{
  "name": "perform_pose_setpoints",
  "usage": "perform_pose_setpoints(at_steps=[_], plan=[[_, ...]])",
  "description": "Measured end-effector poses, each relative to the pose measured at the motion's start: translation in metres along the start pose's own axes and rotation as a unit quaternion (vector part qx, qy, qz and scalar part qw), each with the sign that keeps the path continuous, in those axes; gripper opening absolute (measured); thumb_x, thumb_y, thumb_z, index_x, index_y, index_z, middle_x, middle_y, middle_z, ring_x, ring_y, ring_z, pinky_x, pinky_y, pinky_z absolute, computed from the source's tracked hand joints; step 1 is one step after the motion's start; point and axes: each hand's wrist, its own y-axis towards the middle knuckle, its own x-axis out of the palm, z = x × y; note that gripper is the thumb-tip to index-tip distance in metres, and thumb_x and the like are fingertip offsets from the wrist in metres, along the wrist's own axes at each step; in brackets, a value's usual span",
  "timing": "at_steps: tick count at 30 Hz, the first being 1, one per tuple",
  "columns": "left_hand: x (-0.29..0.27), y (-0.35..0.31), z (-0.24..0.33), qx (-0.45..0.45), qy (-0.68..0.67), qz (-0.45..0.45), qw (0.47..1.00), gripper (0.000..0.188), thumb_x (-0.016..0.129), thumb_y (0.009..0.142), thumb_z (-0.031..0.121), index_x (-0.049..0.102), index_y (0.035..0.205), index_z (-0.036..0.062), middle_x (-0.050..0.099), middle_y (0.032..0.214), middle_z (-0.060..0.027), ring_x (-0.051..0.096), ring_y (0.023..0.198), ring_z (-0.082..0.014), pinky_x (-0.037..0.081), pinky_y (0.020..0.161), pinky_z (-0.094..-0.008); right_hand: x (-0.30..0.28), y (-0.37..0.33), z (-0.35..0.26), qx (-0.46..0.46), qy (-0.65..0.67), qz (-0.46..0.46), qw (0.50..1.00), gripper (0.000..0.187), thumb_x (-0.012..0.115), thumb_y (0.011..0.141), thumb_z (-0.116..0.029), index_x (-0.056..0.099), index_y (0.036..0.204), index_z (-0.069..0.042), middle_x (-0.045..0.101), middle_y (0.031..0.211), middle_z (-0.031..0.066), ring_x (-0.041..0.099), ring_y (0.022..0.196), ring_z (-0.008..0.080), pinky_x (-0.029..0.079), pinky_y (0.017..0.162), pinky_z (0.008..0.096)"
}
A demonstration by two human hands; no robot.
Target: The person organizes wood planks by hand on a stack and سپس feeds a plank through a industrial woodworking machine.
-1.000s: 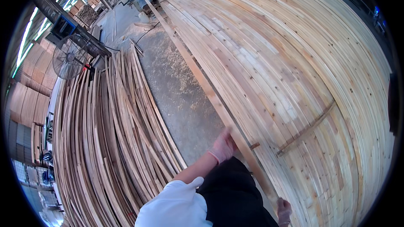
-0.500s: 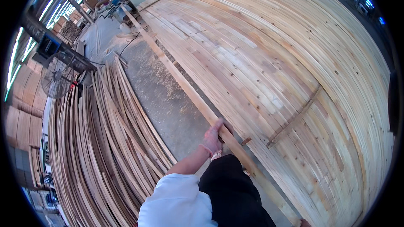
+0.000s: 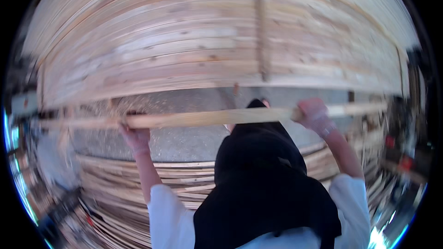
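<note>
Both hands, the left hand (image 3: 134,134) at 9 o'clock and the right hand (image 3: 312,113) at 3, are clenched round a long wooden strip (image 3: 207,118). Judging by its length, keep the grips wide and level so it clears the stacked boards (image 3: 207,50) at 12.

Long wooden strip (image 3: 207,118) held level in both hands, view motion-blurred.
Left hand (image 3: 134,133) and right hand (image 3: 314,113) each closed around the strip, well apart. Stacked board platform (image 3: 207,55) beyond; loose strips (image 3: 138,180) piled on sawdust-strewn floor (image 3: 184,140) below.
</note>
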Motion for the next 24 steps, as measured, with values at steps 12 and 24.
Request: perform_pose_setpoints(at_steps=[12, 24], plan=[[0.09, -0.068, -0.189, -0.325, 0.141, 0.078, 0.932, 0.052, 0.059, 0.09, 0.042, 0.052, 0.125, 0.0043, 0.058, 0.124, -0.0176, 0.062, 0.099, -0.0337, 0.057, 0.079, -0.0423, -0.003, 0.019, -0.049, -0.124, 0.126, 0.088, 0.98, 0.048, 0.072, 0.071, -0.032, 0.058, 0.113, -0.012, 0.065, 0.093, 0.0096, 0.065, 0.091, 0.029, 0.051, 0.082, 0.0391], [0.031, -0.033, -0.032, -0.158, 0.101, 0.162, 0.969, 0.046, 0.064, 0.087, 0.039, 0.059, 0.111, 0.0002, 0.065, 0.104, -0.0116, 0.063, 0.095, -0.0248, 0.05, 0.091, -0.0436, 0.077, -0.035, 0.105, 0.102, 0.099, 0.132, 0.981, 0.02, 0.069, 0.072, -0.022, 0.066, 0.09, -0.012, 0.067, 0.087, 0.0052, 0.065, 0.093, 0.0253, 0.05, 0.088, 0.0355]])
